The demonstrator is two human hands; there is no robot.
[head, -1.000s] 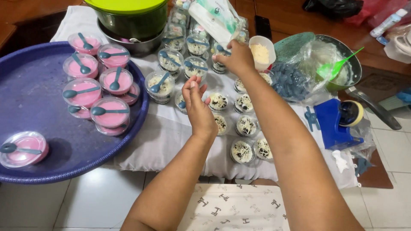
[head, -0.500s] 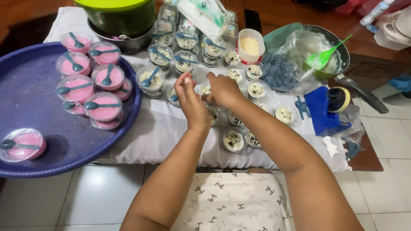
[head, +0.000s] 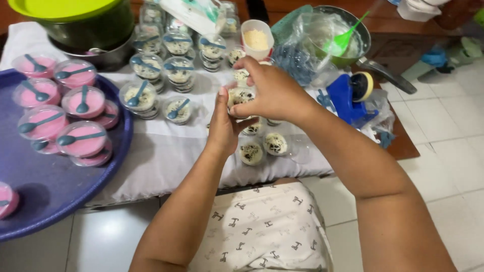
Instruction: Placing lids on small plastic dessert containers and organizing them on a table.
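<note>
Dessert cup (head: 241,96): you are holding a small clear cup of white cream with dark crumbs, just above centre of the frame, over the white cloth (head: 166,151).
Left hand (head: 222,123): you are raising it from below, its fingers (head: 222,95) pressed together against the cup's left side.
Right hand (head: 269,90): you are curling it over the cup from the right, its fingers (head: 241,65) pinching the top rim.
Open cups (head: 263,146): several more cream cups with dark crumbs are sitting on the cloth just under your hands.
Lidded cups (head: 159,83): cups with blue spoons on their lids are standing stacked in the upper middle.
Pink cups (head: 65,118): lidded pink cups with blue spoons are resting on the blue tray (head: 60,196) at the left of the frame.
Tape dispenser (head: 353,98): a blue one is lying right of your hands.
Green spatula (head: 345,38): it is leaning in the pan (head: 363,55) at the upper right.
</note>
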